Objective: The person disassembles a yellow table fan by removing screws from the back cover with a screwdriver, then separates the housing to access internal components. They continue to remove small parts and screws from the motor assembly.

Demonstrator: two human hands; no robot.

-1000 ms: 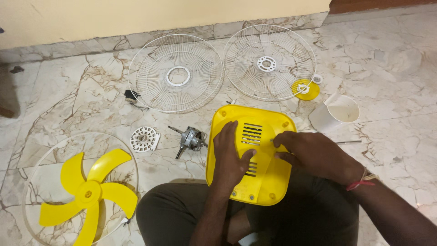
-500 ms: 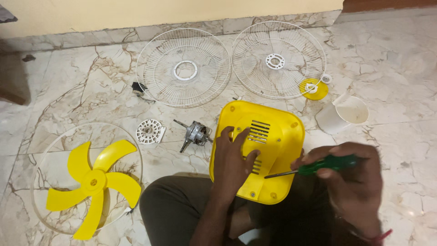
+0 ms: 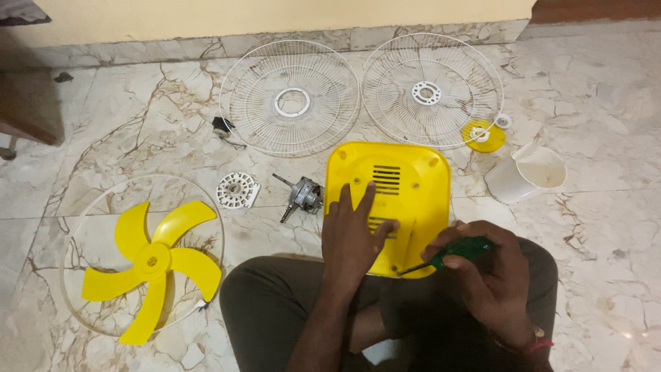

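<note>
- The yellow fan base (image 3: pixel 406 189), a rounded square plastic shell with vent slots, lies underside up on the marble floor (image 3: pixel 606 89), its near edge against the seated person's legs.
- The left hand (image 3: pixel 352 238) lies flat on the base's near-left part, fingers spread and pointing far, pressing the shell and closed around nothing.
- The right hand (image 3: pixel 485 272), at the near right of the base, has its grip clamped on a green-handled screwdriver (image 3: pixel 451 253).
- The screwdriver's shaft slants left and near from the fist; its tip meets the base's near edge, just right of the left hand's thumb.
- So the base sits under the left palm and just left of the right-hand grip, touched by that hand only through the tool.
- Far of the base, two white wire fan guards (image 3: pixel 290 96) lie side by side near the wall.
- A small yellow round cap (image 3: pixel 483 136) rests at the right guard's near edge, with a white plastic jug (image 3: pixel 527 174) to its right.
- Left of the base lie the bare fan motor (image 3: pixel 303 196) and a white round ribbed part (image 3: pixel 236 191).
- At near left, a yellow five-bladed fan blade (image 3: pixel 151 265) lies inside a thin ring on the floor.
</note>
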